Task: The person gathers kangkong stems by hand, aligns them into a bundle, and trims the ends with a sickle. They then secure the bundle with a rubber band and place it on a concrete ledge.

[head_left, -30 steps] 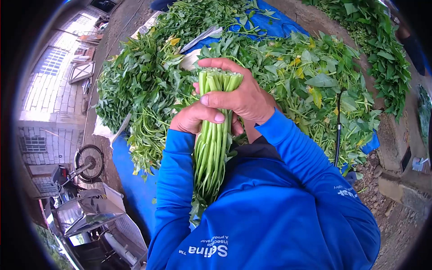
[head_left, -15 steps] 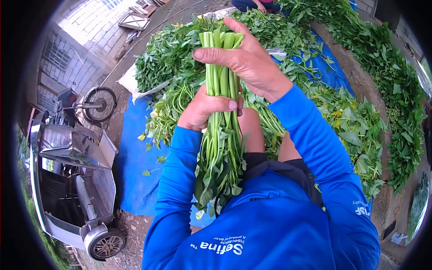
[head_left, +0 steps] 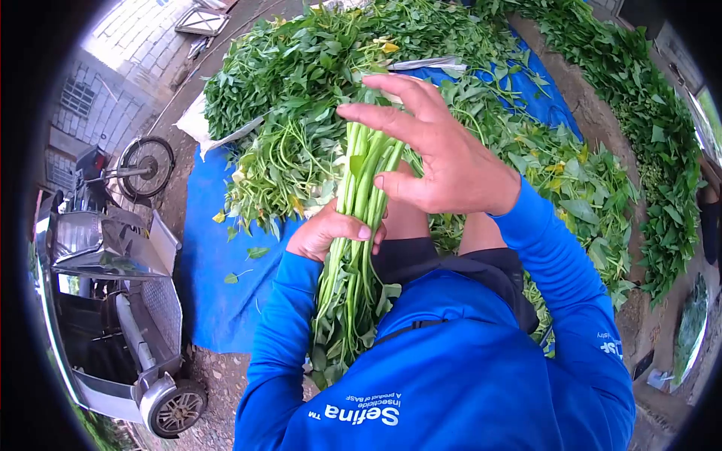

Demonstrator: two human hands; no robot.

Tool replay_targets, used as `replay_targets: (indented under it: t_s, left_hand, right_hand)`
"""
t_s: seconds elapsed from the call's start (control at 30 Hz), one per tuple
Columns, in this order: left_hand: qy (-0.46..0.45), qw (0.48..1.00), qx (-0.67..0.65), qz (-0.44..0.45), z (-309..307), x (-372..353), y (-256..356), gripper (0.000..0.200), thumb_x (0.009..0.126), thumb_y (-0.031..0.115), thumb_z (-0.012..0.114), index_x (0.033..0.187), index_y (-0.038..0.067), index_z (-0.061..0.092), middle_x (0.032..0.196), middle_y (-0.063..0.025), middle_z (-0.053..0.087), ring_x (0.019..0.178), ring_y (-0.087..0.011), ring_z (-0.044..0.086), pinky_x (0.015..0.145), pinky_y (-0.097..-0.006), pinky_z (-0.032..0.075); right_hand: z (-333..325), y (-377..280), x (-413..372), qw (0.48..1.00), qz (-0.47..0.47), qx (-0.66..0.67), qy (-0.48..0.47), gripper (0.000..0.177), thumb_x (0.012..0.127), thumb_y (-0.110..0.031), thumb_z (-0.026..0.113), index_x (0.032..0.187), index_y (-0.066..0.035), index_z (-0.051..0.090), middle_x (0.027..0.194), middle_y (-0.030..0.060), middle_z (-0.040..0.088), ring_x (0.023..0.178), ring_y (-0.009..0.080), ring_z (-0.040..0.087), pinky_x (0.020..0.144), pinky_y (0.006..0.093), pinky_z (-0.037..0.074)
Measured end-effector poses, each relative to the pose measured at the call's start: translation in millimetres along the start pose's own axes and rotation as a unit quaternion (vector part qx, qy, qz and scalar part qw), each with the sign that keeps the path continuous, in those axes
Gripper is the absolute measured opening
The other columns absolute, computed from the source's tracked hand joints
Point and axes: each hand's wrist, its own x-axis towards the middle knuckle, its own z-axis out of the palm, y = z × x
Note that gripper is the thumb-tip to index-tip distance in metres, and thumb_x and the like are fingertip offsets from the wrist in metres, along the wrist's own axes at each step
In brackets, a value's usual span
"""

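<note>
My left hand (head_left: 329, 232) wraps round a bunch of water spinach (head_left: 364, 197), its thumb across the pale green stems. The cut stem ends point away from me and the leaves hang down towards my lap. Just beside the top of the bunch, my right hand (head_left: 440, 154) is open, with fingers and thumb spread apart. Its fingertips reach over the stem ends and partly hide them. Beyond both hands lies a large heap of leafy greens (head_left: 289, 83).
A blue tarp (head_left: 218, 278) lies under the greens. On the left stand a metal sidecar (head_left: 162, 316) and a motorcycle wheel (head_left: 147, 169). A long row of greens (head_left: 654, 165) runs along the right. A white sack (head_left: 197, 124) edges the heap.
My right hand has come down and right from the stem ends, fingers spreading wider. The bunch has dropped lower and tilted, still in my left hand.
</note>
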Motion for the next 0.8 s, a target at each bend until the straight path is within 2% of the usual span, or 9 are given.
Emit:
replay_targets:
  t_s: [0.07,0.13,0.3,0.37,0.53,0.6,0.67,0.73,0.8]
  left_hand:
    - [-0.021,1.000,-0.002,0.003,12,16,-4,0.062,0.069,0.013,0.083,0.126,0.000,0.061,0.095,-0.0133,0.067,0.086,-0.0276,0.070,0.075,-0.0430,0.062]
    - [-0.029,0.999,0.011,0.018,26,21,3,0.063,0.070,0.013,0.084,0.127,-0.001,0.061,0.095,-0.0149,0.069,0.085,-0.0286,0.072,0.077,-0.0437,0.062]
    - [-0.087,0.995,0.034,-0.015,27,37,4,0.062,0.073,0.012,0.083,0.129,-0.001,0.061,0.095,-0.0188,0.072,0.084,-0.0289,0.073,0.079,-0.0424,0.062]
    - [-0.086,0.995,0.045,-0.016,36,40,8,0.050,0.076,0.009,0.080,0.122,-0.001,0.066,0.096,-0.0147,0.072,0.086,-0.0258,0.072,0.081,-0.0395,0.061]
    - [-0.108,0.990,0.078,-0.033,38,58,-8,0.048,0.078,0.006,0.080,0.123,-0.001,0.067,0.093,-0.0136,0.073,0.083,-0.0236,0.072,0.076,-0.0373,0.060]
    - [-0.093,0.993,0.068,-0.015,45,59,-9,0.048,0.078,0.005,0.079,0.124,-0.002,0.067,0.091,-0.0137,0.073,0.080,-0.0238,0.071,0.075,-0.0375,0.060]
    - [-0.079,0.995,0.053,-0.027,46,52,-5,0.051,0.077,0.006,0.080,0.125,-0.001,0.067,0.092,-0.0139,0.073,0.082,-0.0237,0.071,0.075,-0.0379,0.060]
    - [-0.078,0.996,0.041,-0.013,42,48,-5,0.054,0.075,0.008,0.081,0.126,-0.001,0.067,0.091,-0.0143,0.072,0.083,-0.0244,0.071,0.075,-0.0370,0.060]
    - [-0.065,0.998,0.020,0.014,42,42,-3,0.058,0.074,0.009,0.082,0.128,-0.002,0.066,0.095,-0.0150,0.071,0.083,-0.0256,0.071,0.075,-0.0381,0.060]
  right_hand:
    - [-4,23,-2,0.993,-0.071,-0.060,-0.073,0.034,0.088,-0.019,0.081,0.119,-0.004,0.077,0.141,0.0212,0.060,0.137,0.0406,0.054,0.114,0.0500,0.047]
    - [-11,34,-6,0.989,-0.005,0.020,-0.149,0.031,0.091,-0.017,0.082,0.120,-0.007,0.079,0.137,0.0190,0.065,0.128,0.0361,0.061,0.110,0.0480,0.050]
    - [-26,34,-11,0.987,0.057,0.034,-0.144,0.014,0.097,-0.012,0.074,0.106,-0.002,0.073,0.123,0.0172,0.068,0.113,0.0363,0.065,0.100,0.0468,0.053]
    - [-30,33,-11,0.981,0.096,0.023,-0.165,0.011,0.099,-0.011,0.069,0.096,0.000,0.067,0.116,0.0171,0.068,0.109,0.0380,0.066,0.097,0.0468,0.053]
    - [-54,48,-2,0.950,0.225,-0.061,-0.207,0.018,0.099,-0.017,0.068,0.097,0.002,0.067,0.100,0.0172,0.068,0.094,0.0385,0.067,0.086,0.0466,0.054]
    - [-68,59,-7,0.954,0.257,-0.048,-0.146,0.025,0.101,-0.022,0.068,0.099,0.004,0.068,0.095,0.0173,0.068,0.090,0.0369,0.067,0.083,0.0471,0.053]
    - [-98,88,-19,0.957,0.225,-0.175,-0.045,0.030,0.104,-0.025,0.067,0.100,0.005,0.070,0.104,0.0201,0.072,0.099,0.0359,0.071,0.089,0.0467,0.055]
    - [-133,155,-61,0.879,0.118,-0.462,0.012,0.037,0.100,-0.028,0.071,0.115,0.006,0.070,0.122,0.0280,0.071,0.112,0.0441,0.069,0.100,0.0494,0.055]
    - [-132,154,-97,0.840,0.196,-0.506,0.033,0.061,0.098,-0.033,0.076,0.139,0.008,0.058,0.139,0.0328,0.062,0.124,0.0462,0.066,0.107,0.0483,0.053]
